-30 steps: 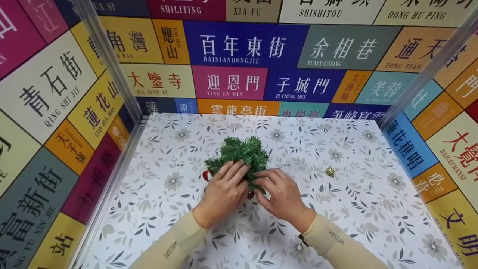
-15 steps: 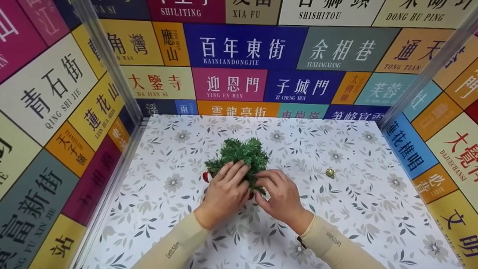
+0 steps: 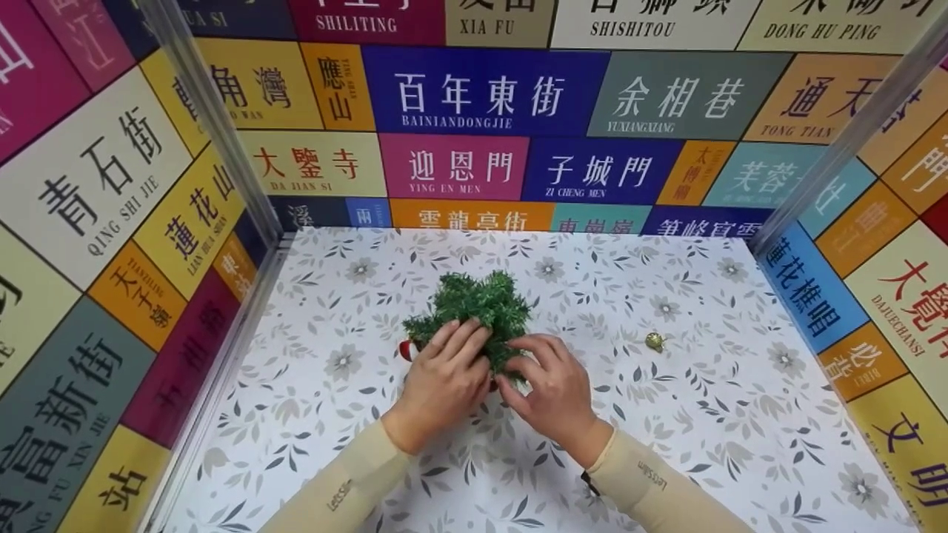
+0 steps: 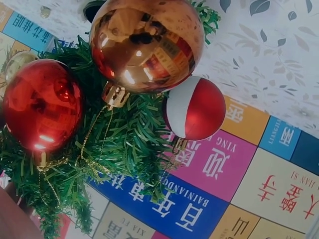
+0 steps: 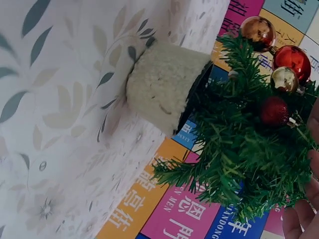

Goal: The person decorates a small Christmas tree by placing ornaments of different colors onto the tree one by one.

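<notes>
A small artificial Christmas tree stands on the table between the hands, its cream pot showing in the right wrist view. My left hand lies over the tree's near left side, fingers bent onto the branches, its thumb hidden. From the right, my right hand holds a near branch between curled fingers and thumb; the exact contact is partly hidden. A dark red bauble hangs close to fingers at the right wrist view's edge. A copper bauble, a glossy red bauble and a red-and-white bauble hang nearby.
A small gold bauble lies apart on the table to the right. The table has a white leaf-and-flower cover. Panels of coloured name signs enclose its back and sides, with clear posts at the corners.
My right hand has shifted slightly left and its fingers have moved a little on the branch. The branch tip that stuck out near the right thumb is less visible. The left hand stays nearly still.
</notes>
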`<state>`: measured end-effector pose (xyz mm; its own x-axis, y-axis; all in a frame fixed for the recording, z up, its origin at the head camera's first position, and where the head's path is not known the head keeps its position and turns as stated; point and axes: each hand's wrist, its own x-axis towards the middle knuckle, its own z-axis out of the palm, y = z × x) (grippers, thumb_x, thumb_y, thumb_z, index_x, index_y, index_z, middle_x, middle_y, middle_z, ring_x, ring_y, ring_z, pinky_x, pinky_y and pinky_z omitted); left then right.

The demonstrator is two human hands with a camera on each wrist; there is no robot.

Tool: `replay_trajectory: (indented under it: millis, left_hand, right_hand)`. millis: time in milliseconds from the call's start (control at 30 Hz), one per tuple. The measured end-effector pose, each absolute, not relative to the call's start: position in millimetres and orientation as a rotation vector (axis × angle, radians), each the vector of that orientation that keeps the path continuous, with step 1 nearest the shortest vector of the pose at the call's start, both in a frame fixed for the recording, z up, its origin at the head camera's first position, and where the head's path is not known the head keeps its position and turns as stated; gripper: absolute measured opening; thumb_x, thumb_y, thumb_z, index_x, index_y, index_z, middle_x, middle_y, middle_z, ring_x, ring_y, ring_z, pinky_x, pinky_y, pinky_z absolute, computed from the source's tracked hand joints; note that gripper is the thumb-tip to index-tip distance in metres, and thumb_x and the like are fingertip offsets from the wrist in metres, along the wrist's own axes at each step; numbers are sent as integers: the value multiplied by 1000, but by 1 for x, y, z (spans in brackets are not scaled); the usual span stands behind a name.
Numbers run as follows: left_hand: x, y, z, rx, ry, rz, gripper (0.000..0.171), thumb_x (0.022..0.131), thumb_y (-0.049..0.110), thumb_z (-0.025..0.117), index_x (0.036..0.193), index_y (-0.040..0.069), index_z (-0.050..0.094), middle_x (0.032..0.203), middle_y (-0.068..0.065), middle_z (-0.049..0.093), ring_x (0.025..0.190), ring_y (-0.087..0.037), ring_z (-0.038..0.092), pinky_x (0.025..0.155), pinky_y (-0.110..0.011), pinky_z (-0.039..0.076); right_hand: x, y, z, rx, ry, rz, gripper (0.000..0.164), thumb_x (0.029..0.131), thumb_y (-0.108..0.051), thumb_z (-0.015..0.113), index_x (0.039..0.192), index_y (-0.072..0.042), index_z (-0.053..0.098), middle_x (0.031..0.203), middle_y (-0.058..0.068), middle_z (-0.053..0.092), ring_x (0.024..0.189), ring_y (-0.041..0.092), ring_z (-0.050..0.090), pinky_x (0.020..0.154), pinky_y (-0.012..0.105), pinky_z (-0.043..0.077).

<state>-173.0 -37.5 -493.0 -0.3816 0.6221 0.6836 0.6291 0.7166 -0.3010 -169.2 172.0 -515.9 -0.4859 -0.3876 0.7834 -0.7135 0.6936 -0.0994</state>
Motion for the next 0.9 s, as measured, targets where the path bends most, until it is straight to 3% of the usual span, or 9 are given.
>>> replay_trajectory:
  millis: [333, 900]
  left_hand:
    - [-174, -37, -492, -950, -2090, 35, 21, 91, 25, 60, 76, 12, 66, 129, -13, 62, 128, -31, 52, 115, -44, 28]
    - [-175, -38, -496, -946, -2064, 35, 21, 91, 25, 60, 75, 12, 65, 127, -12, 64, 128, -30, 52, 115, -43, 29]
  right_hand:
    - [-168, 170, -515, 783, -2189, 672, 5, 82, -15, 72, 83, -17, 67, 104, -1, 67, 91, 15, 64, 65, 32, 56]
    - [-173, 172, -516, 815, -2156, 574, 8, 84, -22, 69, 90, -17, 68, 97, -2, 64, 85, 17, 61, 63, 33, 55]
